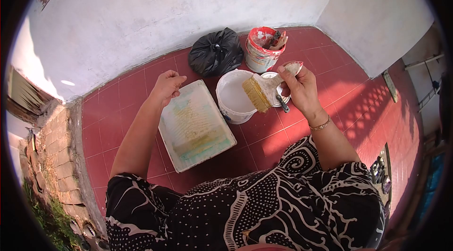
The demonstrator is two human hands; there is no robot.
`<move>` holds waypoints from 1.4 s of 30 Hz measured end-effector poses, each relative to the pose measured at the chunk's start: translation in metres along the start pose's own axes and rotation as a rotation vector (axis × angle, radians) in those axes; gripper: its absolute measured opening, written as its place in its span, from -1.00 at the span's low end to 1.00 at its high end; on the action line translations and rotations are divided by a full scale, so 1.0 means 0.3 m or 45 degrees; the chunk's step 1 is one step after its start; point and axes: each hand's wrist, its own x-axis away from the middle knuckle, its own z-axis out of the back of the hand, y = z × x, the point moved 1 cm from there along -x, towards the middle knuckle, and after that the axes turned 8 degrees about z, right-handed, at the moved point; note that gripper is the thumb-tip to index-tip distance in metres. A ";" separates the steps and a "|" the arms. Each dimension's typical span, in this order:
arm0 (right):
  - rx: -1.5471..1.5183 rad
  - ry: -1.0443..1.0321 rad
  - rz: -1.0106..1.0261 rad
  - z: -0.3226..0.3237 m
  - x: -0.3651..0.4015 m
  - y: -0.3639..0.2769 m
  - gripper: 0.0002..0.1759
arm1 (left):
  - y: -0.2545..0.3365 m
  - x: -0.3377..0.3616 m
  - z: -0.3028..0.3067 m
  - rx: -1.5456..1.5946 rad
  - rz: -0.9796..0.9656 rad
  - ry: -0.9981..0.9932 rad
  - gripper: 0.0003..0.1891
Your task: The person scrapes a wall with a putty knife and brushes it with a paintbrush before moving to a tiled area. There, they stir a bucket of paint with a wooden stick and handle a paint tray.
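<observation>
My right hand (302,86) grips a wide paintbrush (257,94) by its paint-smeared handle. The brush's yellowish bristles point left, close to the right rim of a white bucket (221,91) with pale paint inside. My left hand (168,86) is loosely closed, fingers curled, and I see nothing in it. Below and beside that hand lies a white paint tray (221,143) with a ribbed slope and green and yellowish stains. Partly behind the brush and right hand, a round white lid (270,75) rests on the floor with a dark-handled tool (283,103) by it.
A tied black plastic bag (216,53) sits against the white wall (165,10). Beside it stands a red-rimmed, paint-splashed bucket (259,60) with tools in it. Red tiles (264,149) cover the floor. A stone edging (59,156) runs along the left, with plants (42,213) below.
</observation>
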 end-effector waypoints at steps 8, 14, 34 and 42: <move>0.009 0.036 0.008 0.012 -0.005 0.006 -0.76 | 0.134 0.107 -0.037 -0.032 -0.246 0.037 -0.85; -0.019 0.019 0.001 0.026 0.000 -0.010 -0.76 | 0.300 0.264 -0.024 -0.175 -0.668 0.077 -0.85; -0.020 -0.043 0.065 -0.009 -0.017 0.025 -0.80 | 0.391 0.747 0.046 -0.115 -1.967 0.386 -0.84; 0.030 -0.107 0.029 -0.006 -0.013 0.034 -0.75 | 0.350 0.891 0.069 -0.275 -2.210 0.124 -0.64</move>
